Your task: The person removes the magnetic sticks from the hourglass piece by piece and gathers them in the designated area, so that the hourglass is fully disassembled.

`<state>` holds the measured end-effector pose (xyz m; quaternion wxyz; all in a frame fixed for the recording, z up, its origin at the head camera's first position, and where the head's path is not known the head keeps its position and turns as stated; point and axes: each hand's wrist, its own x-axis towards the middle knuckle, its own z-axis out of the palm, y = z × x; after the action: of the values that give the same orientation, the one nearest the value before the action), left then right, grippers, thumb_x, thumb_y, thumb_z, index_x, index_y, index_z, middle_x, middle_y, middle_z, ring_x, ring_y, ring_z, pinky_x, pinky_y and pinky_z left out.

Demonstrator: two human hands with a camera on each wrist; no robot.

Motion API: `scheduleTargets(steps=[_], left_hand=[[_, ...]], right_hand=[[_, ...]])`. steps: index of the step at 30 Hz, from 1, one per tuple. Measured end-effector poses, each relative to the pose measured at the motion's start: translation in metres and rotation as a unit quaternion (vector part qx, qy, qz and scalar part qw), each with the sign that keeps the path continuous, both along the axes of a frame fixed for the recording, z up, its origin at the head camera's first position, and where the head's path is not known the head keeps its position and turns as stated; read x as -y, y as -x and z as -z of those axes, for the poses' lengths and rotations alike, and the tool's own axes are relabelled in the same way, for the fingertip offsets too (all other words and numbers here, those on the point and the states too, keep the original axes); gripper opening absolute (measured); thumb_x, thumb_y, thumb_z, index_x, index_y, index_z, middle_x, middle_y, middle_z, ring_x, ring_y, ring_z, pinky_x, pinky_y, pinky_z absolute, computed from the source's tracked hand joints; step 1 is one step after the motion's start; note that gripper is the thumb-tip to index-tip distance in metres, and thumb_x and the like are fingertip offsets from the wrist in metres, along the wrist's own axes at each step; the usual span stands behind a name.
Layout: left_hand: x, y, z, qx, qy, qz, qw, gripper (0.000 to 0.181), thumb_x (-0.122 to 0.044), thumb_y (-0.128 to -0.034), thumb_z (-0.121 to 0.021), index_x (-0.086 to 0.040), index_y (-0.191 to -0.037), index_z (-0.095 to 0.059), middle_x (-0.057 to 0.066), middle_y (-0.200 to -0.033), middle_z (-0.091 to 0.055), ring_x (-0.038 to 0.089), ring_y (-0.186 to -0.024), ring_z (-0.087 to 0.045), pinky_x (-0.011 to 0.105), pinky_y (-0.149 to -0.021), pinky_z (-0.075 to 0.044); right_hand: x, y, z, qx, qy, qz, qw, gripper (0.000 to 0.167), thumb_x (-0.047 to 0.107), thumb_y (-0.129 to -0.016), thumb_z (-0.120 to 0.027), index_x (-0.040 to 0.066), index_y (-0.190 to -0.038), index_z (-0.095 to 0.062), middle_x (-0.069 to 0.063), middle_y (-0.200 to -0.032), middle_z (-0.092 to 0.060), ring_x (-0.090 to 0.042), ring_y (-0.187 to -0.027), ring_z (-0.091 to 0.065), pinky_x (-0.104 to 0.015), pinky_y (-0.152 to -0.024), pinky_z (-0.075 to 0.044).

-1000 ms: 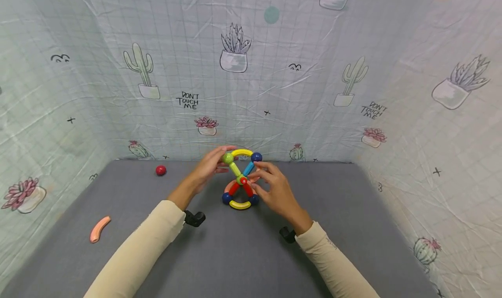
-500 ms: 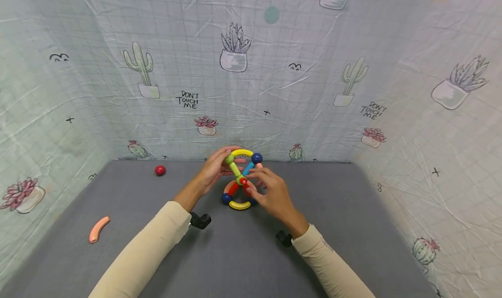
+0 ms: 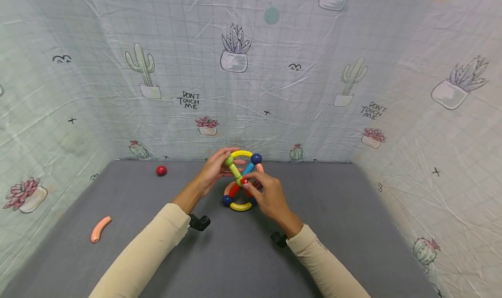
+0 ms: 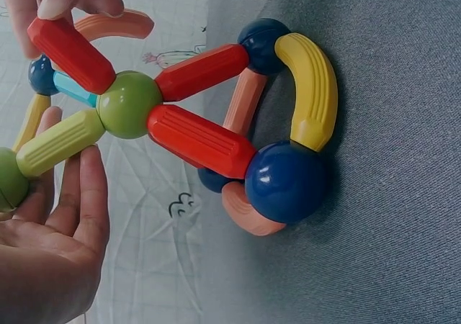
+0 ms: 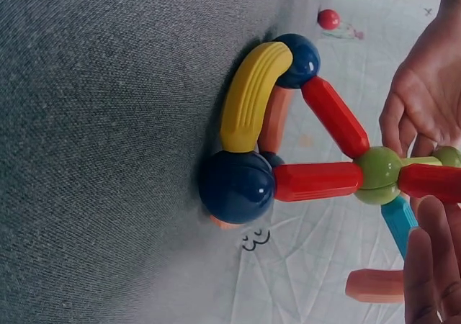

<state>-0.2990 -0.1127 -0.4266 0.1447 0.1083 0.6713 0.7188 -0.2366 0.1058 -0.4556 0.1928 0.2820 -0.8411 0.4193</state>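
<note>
A ball-and-stick structure stands on the grey surface, blue balls and a yellow curved piece [image 3: 241,207] at its base. Two red sticks [image 4: 202,140] rise to a central green ball [image 4: 130,104]. Above it, light-green [image 3: 235,170] and blue sticks [image 3: 249,168] lead to a green ball [image 3: 229,160] and a blue ball [image 3: 256,159], joined by a yellow arc [image 3: 242,153]. Extended fingers of the left hand [image 3: 211,171] lie behind the light-green stick, touching the structure. The right hand [image 3: 272,198] pinches the outer end of another red stick [image 4: 72,54] at the central ball.
A red ball [image 3: 161,171] lies at the back left of the grey surface [image 3: 235,254]. Nearer the left edge is a loose salmon curved piece [image 3: 100,229]. Cloth printed with plants [image 3: 266,89] stands behind and at both sides.
My left hand has moved right, farther around the upper green ball. The right hand has moved in to the left, and its fingers have closed on the red stick end.
</note>
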Motion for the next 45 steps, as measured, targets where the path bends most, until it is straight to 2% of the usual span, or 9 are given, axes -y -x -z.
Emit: scheduleTargets(steps=[6,13,18,23,30,34,37,41,45], left_hand=[[0.0,-0.003,0.0,-0.003,0.008,-0.003,1.0,0.043,-0.037,-0.1173,-0.036,-0.019,-0.153,-0.052,0.016,-0.135,-0.074,0.034,-0.123,-0.073,0.051,-0.11,-0.054],[0.002,-0.004,0.002,-0.006,0.012,0.002,0.9999,0.049,-0.039,-0.117,-0.036,-0.015,-0.158,-0.046,0.015,-0.136,-0.073,0.039,-0.128,-0.069,0.049,-0.107,-0.055],[0.003,-0.007,0.001,-0.006,0.013,0.002,0.9999,0.046,-0.039,-0.1169,-0.037,-0.017,-0.156,-0.048,0.014,-0.135,-0.074,0.037,-0.126,-0.071,0.047,-0.105,-0.056],[0.003,-0.009,0.001,-0.003,0.012,0.003,0.9999,0.049,-0.039,-0.1169,-0.037,-0.015,-0.158,-0.046,0.013,-0.135,-0.074,0.041,-0.129,-0.067,0.05,-0.106,-0.055],[0.005,-0.012,0.002,-0.004,0.011,0.0,0.9999,0.047,-0.039,-0.1166,-0.039,-0.018,-0.157,-0.047,0.014,-0.137,-0.073,0.042,-0.13,-0.067,0.046,-0.104,-0.057],[0.005,-0.015,0.001,-0.009,0.012,-0.003,0.9999,0.044,-0.039,-0.1164,-0.039,-0.021,-0.155,-0.05,0.015,-0.137,-0.072,0.044,-0.131,-0.065,0.047,-0.105,-0.056],[0.005,-0.017,0.001,-0.013,0.015,-0.005,0.9998,0.043,-0.039,-0.1163,-0.04,-0.023,-0.155,-0.05,0.014,-0.138,-0.072,0.041,-0.129,-0.068,0.048,-0.106,-0.056],[0.007,-0.018,0.002,-0.018,0.017,-0.006,0.9997,0.043,-0.039,-0.1165,-0.039,-0.023,-0.156,-0.049,0.015,-0.14,-0.071,0.033,-0.126,-0.071,0.048,-0.107,-0.055],[0.008,-0.02,0.003,-0.019,0.016,-0.006,0.9997,0.044,-0.038,-0.1167,-0.038,-0.022,-0.156,-0.048,0.016,-0.14,-0.071,0.03,-0.124,-0.072,0.049,-0.107,-0.055]], right_hand=[[0.0,0.001,-0.001,0.019,0.009,0.018,0.9996,0.02,0.017,-0.098,-0.077,0.012,-0.118,-0.076,0.001,-0.107,-0.079,-0.011,-0.079,-0.072,-0.026,-0.073,-0.061],[-0.002,0.002,0.001,0.041,0.031,0.034,0.9981,0.02,0.023,-0.099,-0.076,0.014,-0.117,-0.074,0.001,-0.103,-0.077,-0.011,-0.082,-0.071,-0.03,-0.072,-0.061],[-0.002,0.001,0.002,0.038,0.044,0.037,0.9976,0.021,0.023,-0.1,-0.076,0.013,-0.118,-0.073,-0.001,-0.101,-0.078,-0.013,-0.083,-0.072,-0.034,-0.072,-0.062],[-0.001,0.0,0.003,0.035,0.054,0.043,0.997,0.02,0.023,-0.1,-0.076,0.012,-0.117,-0.073,-0.002,-0.102,-0.078,-0.012,-0.084,-0.073,-0.03,-0.072,-0.062],[0.002,-0.004,0.005,0.031,0.055,0.018,0.9978,0.023,0.018,-0.096,-0.081,0.01,-0.115,-0.071,-0.003,-0.105,-0.078,-0.013,-0.089,-0.077,-0.027,-0.075,-0.064],[0.002,-0.009,0.009,0.012,0.049,-0.01,0.9987,0.023,0.015,-0.093,-0.084,0.007,-0.111,-0.071,-0.007,-0.105,-0.077,-0.017,-0.09,-0.079,-0.039,-0.075,-0.066],[0.001,-0.014,0.013,0.008,0.048,-0.024,0.9985,0.024,0.014,-0.092,-0.085,0.007,-0.11,-0.071,-0.008,-0.106,-0.076,-0.021,-0.093,-0.08,-0.047,-0.077,-0.066],[0.0,-0.019,0.018,0.016,0.05,-0.027,0.9983,0.024,0.014,-0.092,-0.084,0.008,-0.111,-0.071,-0.008,-0.11,-0.074,-0.022,-0.1,-0.079,-0.047,-0.081,-0.066],[-0.002,-0.021,0.02,0.053,0.071,-0.026,0.9957,0.022,0.017,-0.096,-0.08,0.009,-0.114,-0.071,-0.006,-0.113,-0.075,-0.019,-0.101,-0.079,-0.037,-0.084,-0.065]])
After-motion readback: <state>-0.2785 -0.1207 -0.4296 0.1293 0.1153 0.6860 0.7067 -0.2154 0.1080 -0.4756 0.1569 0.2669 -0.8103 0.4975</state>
